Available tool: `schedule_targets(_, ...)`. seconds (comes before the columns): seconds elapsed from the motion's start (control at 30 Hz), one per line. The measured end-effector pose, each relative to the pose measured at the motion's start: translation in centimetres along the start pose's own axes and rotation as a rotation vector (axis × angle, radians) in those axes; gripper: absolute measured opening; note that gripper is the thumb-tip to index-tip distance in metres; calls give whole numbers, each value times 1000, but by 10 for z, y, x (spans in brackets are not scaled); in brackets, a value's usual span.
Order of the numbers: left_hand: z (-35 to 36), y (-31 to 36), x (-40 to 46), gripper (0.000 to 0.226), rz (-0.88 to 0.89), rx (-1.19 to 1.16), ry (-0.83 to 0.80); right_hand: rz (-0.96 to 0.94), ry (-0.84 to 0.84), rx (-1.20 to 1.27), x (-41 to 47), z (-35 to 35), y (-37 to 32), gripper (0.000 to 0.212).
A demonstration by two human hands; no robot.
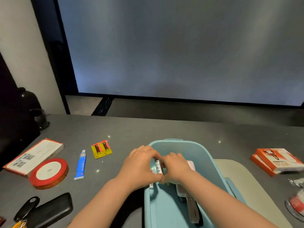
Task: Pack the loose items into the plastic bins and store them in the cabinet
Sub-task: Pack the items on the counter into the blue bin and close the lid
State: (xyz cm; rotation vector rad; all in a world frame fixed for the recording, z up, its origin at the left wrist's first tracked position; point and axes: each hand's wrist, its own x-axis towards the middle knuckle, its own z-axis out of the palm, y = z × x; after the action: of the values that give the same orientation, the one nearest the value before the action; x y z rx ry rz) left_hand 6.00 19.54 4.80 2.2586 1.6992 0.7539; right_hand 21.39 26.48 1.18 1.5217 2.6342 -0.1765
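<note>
A light blue plastic bin (194, 147) stands on the grey counter in front of me. Over its left side my left hand (139, 165) and my right hand (176, 167) meet, both gripping white batteries (158, 167) between them. Inside the bin lie a white adapter (181, 191), a dark strap (193, 209) and a pinkish white box (191, 164). Loose on the counter to the left are a blue glue tube (81, 165), a yellow blister pack (101, 149), a red ribbon roll (49, 173) and a white box (33, 157).
A black case (51, 209) and a black key fob (27, 208) lie at the near left. Orange boxes (278, 162) sit at the right, with a blurred clear packet (297, 199) below them. A pale green lid (250, 183) lies beside the bin. A dark kettle (31, 107) stands far left.
</note>
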Motion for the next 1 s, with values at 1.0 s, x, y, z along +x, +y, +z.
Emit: schedule_targets(1.0, 10, 13, 36, 31, 24, 267, -115, 38, 238, 218, -41, -40, 32, 44)
